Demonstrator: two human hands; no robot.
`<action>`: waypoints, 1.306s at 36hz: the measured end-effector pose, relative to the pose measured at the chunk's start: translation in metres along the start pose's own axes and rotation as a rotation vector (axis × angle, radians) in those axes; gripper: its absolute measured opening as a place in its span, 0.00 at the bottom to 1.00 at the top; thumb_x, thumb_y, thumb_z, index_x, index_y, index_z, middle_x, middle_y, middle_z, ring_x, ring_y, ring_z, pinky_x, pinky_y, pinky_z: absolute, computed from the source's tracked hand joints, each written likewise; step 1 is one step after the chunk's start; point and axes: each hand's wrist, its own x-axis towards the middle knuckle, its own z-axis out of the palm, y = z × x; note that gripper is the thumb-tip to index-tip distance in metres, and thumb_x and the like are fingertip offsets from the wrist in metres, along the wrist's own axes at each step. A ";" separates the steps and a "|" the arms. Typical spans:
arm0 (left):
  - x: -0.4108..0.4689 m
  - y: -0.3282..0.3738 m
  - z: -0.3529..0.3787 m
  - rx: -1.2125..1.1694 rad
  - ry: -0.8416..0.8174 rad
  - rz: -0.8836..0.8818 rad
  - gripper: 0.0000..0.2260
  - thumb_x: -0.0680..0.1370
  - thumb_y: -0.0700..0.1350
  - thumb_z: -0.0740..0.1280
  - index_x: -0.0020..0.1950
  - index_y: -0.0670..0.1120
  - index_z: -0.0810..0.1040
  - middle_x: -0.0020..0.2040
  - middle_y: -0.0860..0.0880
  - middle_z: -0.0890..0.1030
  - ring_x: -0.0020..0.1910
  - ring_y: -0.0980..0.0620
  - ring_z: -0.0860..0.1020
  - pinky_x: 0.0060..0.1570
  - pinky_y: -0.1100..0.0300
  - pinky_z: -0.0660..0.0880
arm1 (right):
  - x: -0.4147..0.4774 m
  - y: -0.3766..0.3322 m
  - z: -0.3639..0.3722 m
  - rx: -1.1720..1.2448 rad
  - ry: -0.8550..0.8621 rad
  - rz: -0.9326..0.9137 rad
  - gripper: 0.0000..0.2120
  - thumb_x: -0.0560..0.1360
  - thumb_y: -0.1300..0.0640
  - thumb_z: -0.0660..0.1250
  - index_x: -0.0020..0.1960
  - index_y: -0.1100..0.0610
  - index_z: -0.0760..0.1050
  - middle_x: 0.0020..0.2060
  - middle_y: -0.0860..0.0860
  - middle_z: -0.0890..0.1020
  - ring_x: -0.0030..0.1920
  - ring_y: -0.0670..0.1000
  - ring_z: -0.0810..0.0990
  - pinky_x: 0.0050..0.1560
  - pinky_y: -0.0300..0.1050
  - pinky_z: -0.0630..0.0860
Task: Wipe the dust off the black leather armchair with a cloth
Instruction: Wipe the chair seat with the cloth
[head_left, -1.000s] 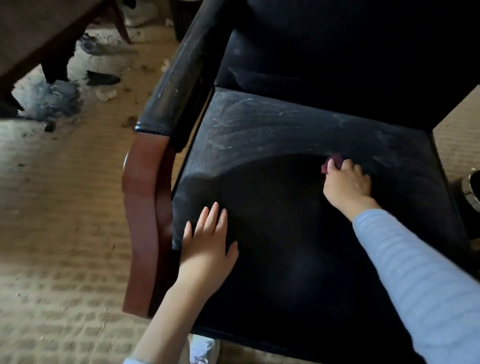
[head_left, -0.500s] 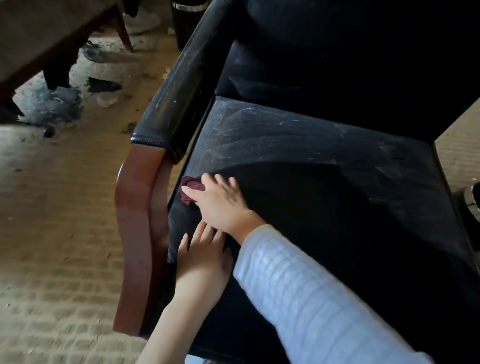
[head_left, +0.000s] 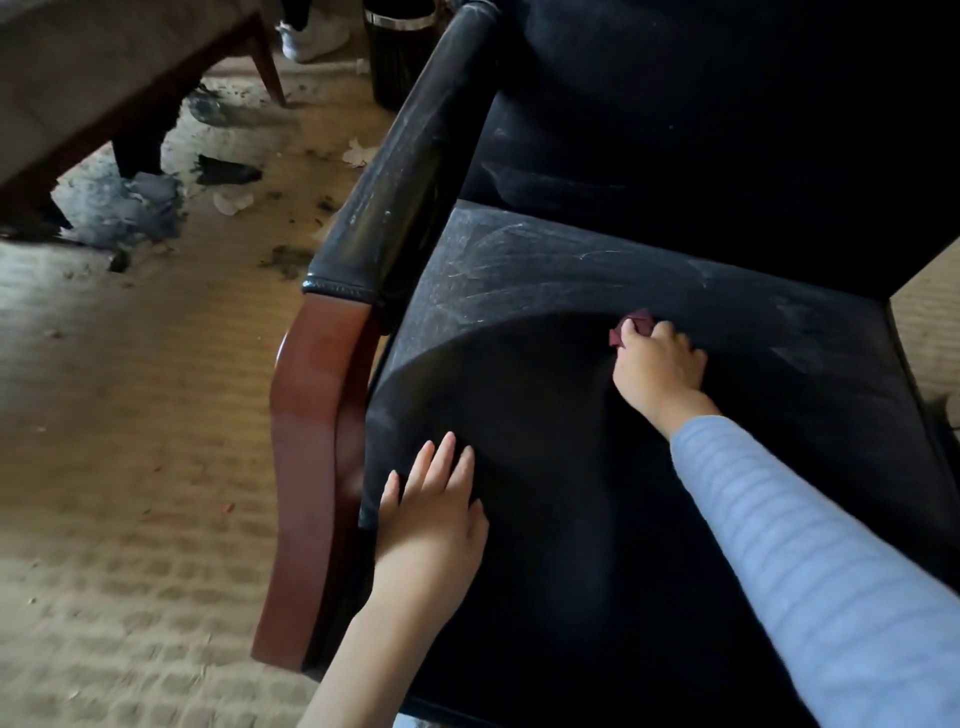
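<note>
Carpet (head_left: 130, 415) on the left: what lies on it?

Grey and black litter (head_left: 124, 208), far left, beside a dark furniture leg. Further right, at the far edge, a white shoe (head_left: 311, 36) and a black bin (head_left: 397, 47).

And the armchair (head_left: 675, 130)?

It fills the right side. Its left armrest (head_left: 400, 171) is black leather, scuffed and pale with dust, and ends in a red-brown wooden front that curves down towards the carpet.

Where is the left hand (head_left: 434, 514)?

Flat on the near left corner of the seat (head_left: 571, 545), just beside the armrest's wood. Its fingers are straight and slightly spread, and it holds nothing.

How does the seat look?

Its far part shows pale, dusty streaks and swirls. The near part is much darker.

And the cloth (head_left: 636, 325)?

Small, dark red, bunched up. It sits on the seat to the right of the middle, at the line where dark meets dusty, well apart from the left hand.

The right hand (head_left: 657, 366)?

Its fingers are curled over the cloth and press it onto the seat; only a bit of cloth shows at the fingertips. A light blue ribbed sleeve (head_left: 831, 571) runs from the wrist to the near right corner.
</note>
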 end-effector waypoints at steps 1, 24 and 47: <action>0.001 0.001 0.001 -0.015 0.009 0.001 0.23 0.82 0.51 0.52 0.78 0.53 0.53 0.79 0.55 0.46 0.77 0.54 0.45 0.74 0.53 0.49 | -0.002 -0.010 -0.001 0.024 0.008 -0.047 0.21 0.79 0.55 0.57 0.72 0.51 0.63 0.63 0.61 0.68 0.63 0.64 0.67 0.63 0.58 0.63; -0.005 -0.003 0.017 0.041 0.035 -0.018 0.25 0.71 0.44 0.60 0.70 0.43 0.72 0.72 0.48 0.69 0.71 0.45 0.68 0.64 0.44 0.67 | -0.065 -0.148 0.008 -0.001 0.001 -1.074 0.22 0.82 0.56 0.53 0.72 0.36 0.63 0.57 0.54 0.67 0.61 0.57 0.64 0.58 0.54 0.57; 0.009 0.001 0.018 0.053 0.074 -0.059 0.27 0.73 0.46 0.56 0.72 0.43 0.68 0.73 0.46 0.68 0.73 0.44 0.65 0.68 0.44 0.64 | -0.060 -0.142 -0.004 -0.030 -0.064 -0.960 0.25 0.79 0.59 0.55 0.72 0.38 0.63 0.53 0.53 0.67 0.60 0.56 0.66 0.61 0.53 0.59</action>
